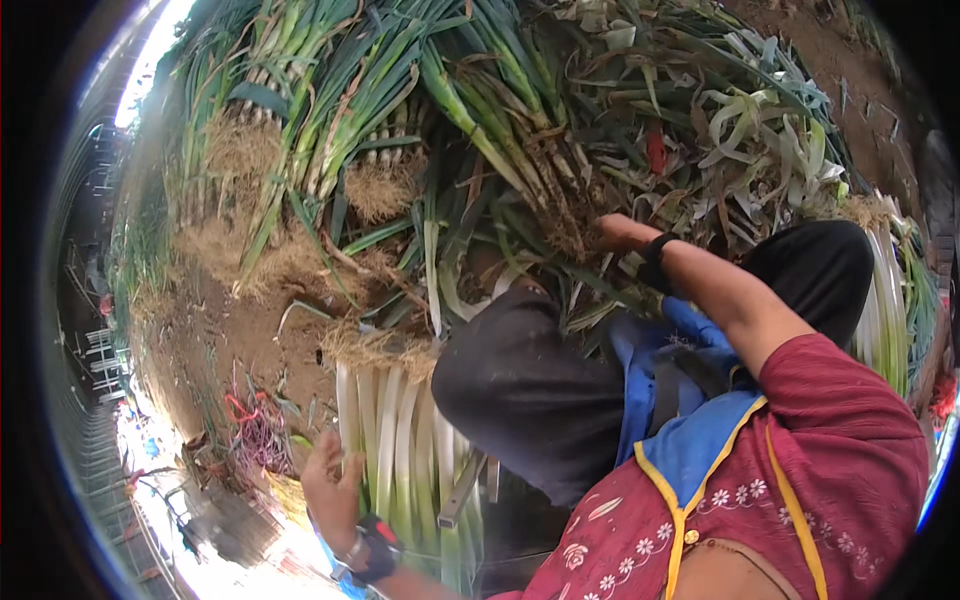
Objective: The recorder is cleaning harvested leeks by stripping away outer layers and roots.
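My left hand [334,480] is at the lower left, fingers apart and holding nothing. Beside it lies a row of trimmed leeks [386,427], white shanks bare and roots pointing away from me. My right hand [621,232] reaches forward with curled fingers, at the root end of a loose bunch of muddy, untrimmed leeks [536,161]. Its fingertips are partly hidden, so whether they grip a stalk is unclear. The leeks' green leaves spread toward the top of the view.
Tied leek bundles [251,105] with bushy roots are piled at the upper left. Stripped leaves [757,135] heap at the upper right. More trimmed leeks [885,300] lie beyond my right knee. A metal bar [461,487] juts out by my left thigh. Coloured ties [259,431] lie on the soil.
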Available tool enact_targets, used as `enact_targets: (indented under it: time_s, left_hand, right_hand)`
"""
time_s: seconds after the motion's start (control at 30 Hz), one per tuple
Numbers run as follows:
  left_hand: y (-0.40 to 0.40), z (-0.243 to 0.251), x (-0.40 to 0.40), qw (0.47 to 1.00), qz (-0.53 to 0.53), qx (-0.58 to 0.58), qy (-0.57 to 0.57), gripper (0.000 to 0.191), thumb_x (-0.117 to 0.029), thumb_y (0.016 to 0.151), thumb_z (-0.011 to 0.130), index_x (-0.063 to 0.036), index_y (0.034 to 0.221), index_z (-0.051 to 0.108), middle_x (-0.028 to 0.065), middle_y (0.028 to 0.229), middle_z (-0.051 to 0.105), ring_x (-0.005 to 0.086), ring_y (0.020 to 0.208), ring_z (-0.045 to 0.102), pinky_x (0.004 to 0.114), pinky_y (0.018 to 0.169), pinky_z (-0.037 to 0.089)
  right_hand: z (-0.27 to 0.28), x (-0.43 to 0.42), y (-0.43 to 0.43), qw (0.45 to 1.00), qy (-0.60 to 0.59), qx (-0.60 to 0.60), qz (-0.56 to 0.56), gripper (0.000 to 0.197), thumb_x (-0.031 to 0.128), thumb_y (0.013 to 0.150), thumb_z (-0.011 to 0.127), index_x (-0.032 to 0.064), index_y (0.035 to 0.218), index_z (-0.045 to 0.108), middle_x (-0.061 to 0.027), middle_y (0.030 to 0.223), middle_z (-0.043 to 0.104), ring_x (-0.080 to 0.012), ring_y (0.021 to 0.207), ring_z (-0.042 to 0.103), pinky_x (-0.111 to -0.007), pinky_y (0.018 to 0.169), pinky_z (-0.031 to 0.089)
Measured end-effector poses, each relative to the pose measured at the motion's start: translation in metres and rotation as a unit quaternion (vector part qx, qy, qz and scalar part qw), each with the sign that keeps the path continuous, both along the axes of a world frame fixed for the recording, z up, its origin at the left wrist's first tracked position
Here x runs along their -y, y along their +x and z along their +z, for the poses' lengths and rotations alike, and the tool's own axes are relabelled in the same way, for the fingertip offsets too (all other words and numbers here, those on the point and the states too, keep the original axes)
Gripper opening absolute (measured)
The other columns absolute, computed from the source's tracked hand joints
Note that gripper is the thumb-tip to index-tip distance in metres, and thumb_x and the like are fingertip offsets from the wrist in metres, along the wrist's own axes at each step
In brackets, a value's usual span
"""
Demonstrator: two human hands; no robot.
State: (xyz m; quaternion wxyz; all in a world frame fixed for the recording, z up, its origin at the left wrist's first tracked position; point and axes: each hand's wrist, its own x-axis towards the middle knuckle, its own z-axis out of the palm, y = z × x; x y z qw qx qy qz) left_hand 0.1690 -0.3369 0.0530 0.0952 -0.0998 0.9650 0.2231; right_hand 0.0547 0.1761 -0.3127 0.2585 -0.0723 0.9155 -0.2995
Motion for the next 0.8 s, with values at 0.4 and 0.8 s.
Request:
enact_targets:
  time_s: [0.4, 0.8]
  left_hand:
    - [-0.171, -0.039, -0.292, 0.541, 0.165, 0.042, 0.824, 0.021, -0.011, 0.093, 0.054, -0.0056, 0.113, 0.056, 0.0029, 0.085, 0.063, 0.0117, 0.074, 0.058, 0.028, 0.066, 0.046]
    - [-0.178, -0.043, -0.290, 0.560, 0.192, 0.079, 0.802, 0.016, -0.014, 0.091, 0.058, -0.0063, 0.105, 0.059, 0.0003, 0.082, 0.057, 0.0106, 0.072, 0.053, 0.028, 0.069, 0.045]
  right_hand:
    - [-0.002, 0.053, -0.074, 0.927, -0.148, 0.122, -0.321, 0.086, 0.033, 0.078, 0.064, -0.0087, 0.141, 0.022, -0.0323, 0.141, 0.030, -0.0412, 0.128, 0.038, -0.043, 0.105, 0.034]
    - [0.011, 0.051, -0.123, 0.825, -0.337, 0.294, -0.345, 0.089, 0.036, 0.074, 0.076, -0.0108, 0.136, 0.031, -0.0254, 0.133, 0.043, -0.0321, 0.119, 0.047, -0.042, 0.092, 0.042]
